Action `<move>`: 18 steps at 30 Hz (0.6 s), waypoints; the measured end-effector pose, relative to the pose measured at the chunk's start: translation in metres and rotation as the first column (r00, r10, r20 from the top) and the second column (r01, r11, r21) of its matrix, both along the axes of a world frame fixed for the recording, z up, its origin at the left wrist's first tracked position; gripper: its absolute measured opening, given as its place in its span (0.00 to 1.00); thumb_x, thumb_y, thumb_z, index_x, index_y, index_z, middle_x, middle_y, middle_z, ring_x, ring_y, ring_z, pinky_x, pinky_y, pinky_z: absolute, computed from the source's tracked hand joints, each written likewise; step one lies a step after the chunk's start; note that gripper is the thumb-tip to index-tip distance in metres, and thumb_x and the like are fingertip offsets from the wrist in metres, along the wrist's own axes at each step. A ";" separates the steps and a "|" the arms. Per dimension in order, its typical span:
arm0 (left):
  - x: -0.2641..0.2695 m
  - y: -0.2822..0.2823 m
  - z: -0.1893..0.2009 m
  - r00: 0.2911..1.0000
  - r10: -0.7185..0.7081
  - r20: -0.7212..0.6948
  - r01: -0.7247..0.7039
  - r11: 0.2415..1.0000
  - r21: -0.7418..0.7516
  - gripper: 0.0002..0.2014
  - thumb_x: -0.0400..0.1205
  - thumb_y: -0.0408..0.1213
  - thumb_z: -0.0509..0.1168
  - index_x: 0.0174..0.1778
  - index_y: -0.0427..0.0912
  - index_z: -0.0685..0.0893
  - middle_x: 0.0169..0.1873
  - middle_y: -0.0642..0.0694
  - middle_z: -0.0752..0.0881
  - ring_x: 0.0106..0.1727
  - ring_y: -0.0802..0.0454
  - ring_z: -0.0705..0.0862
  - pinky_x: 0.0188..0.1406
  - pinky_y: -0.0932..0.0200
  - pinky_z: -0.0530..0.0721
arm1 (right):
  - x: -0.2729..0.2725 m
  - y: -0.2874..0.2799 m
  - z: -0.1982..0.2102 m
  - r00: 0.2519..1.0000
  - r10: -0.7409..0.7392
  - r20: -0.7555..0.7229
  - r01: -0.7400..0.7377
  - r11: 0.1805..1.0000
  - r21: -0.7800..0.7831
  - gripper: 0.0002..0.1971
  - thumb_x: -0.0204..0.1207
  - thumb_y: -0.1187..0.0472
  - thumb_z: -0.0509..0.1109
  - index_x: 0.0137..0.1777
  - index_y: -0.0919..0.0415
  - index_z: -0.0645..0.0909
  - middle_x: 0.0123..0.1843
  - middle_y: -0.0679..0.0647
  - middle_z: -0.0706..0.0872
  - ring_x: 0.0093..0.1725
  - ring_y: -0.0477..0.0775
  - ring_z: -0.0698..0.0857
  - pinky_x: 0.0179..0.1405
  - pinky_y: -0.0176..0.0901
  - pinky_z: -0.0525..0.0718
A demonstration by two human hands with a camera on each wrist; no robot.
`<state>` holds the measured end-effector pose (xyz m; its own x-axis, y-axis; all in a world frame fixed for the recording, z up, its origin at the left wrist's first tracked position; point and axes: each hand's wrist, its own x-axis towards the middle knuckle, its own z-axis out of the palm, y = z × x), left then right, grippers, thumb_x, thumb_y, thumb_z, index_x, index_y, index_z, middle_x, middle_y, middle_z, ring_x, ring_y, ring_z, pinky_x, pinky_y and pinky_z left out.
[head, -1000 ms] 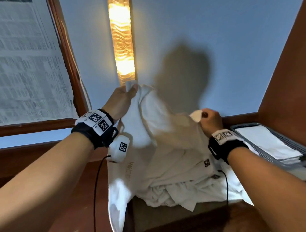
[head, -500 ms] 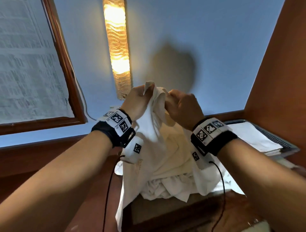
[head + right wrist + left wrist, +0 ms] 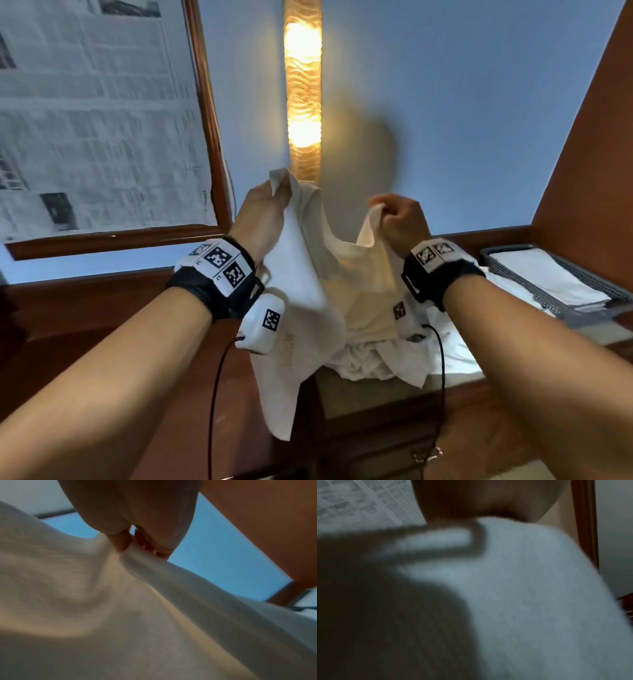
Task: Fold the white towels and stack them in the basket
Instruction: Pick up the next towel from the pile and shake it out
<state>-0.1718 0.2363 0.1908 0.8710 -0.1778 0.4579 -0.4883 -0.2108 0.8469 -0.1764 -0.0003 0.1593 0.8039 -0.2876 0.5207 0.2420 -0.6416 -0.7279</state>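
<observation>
- Clearly soft and limp, the white towel hangs in the air between both hands above the crumpled pile; I judge it light, prone to sag and twist, and best held at two corners of one edge.
- Left hand pinches one raised corner between fingers and thumb; the left wrist view is too blurred to add detail.
- Right hand pinches another bit of the edge, fingertips closed on the cloth.
- Off to the right, the grey basket already holds folded towels.
- Wrist-camera cables dangle near the hanging cloth and could snag it; the lit wall lamp stands behind.
</observation>
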 end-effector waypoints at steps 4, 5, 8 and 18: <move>-0.031 0.044 -0.003 0.997 -0.076 -0.002 0.075 0.996 -0.038 0.18 0.92 0.49 0.54 0.38 0.55 0.81 0.32 0.60 0.85 0.39 0.63 0.84 0.47 0.66 0.79 | -0.023 0.099 0.044 0.949 0.280 0.146 -0.253 0.951 -0.177 0.13 0.79 0.72 0.64 0.51 0.64 0.90 0.45 0.51 0.88 0.42 0.39 0.81 0.46 0.26 0.77; -0.042 0.052 -0.004 0.994 -0.104 -0.031 0.103 0.994 -0.045 0.17 0.93 0.44 0.53 0.41 0.54 0.81 0.32 0.61 0.86 0.37 0.67 0.84 0.44 0.71 0.79 | -0.030 0.118 0.051 0.938 0.309 0.155 -0.276 0.939 -0.207 0.10 0.79 0.69 0.66 0.48 0.64 0.90 0.41 0.51 0.87 0.39 0.41 0.80 0.44 0.32 0.77; -0.062 0.079 -0.005 0.997 -0.074 0.001 0.074 0.997 0.034 0.16 0.93 0.43 0.52 0.44 0.48 0.82 0.36 0.57 0.86 0.39 0.66 0.85 0.42 0.71 0.79 | -0.050 0.154 0.058 0.948 0.299 0.114 -0.253 0.918 -0.304 0.10 0.79 0.59 0.72 0.39 0.65 0.87 0.30 0.51 0.81 0.32 0.48 0.76 0.37 0.40 0.73; -0.110 0.187 0.008 0.980 0.142 0.140 -0.170 0.963 0.211 0.22 0.93 0.50 0.50 0.55 0.39 0.84 0.51 0.40 0.89 0.50 0.50 0.86 0.53 0.60 0.81 | -0.115 0.204 -0.028 0.949 0.210 -0.237 -0.291 0.871 -0.396 0.12 0.79 0.55 0.73 0.38 0.63 0.85 0.32 0.52 0.83 0.32 0.50 0.79 0.36 0.35 0.72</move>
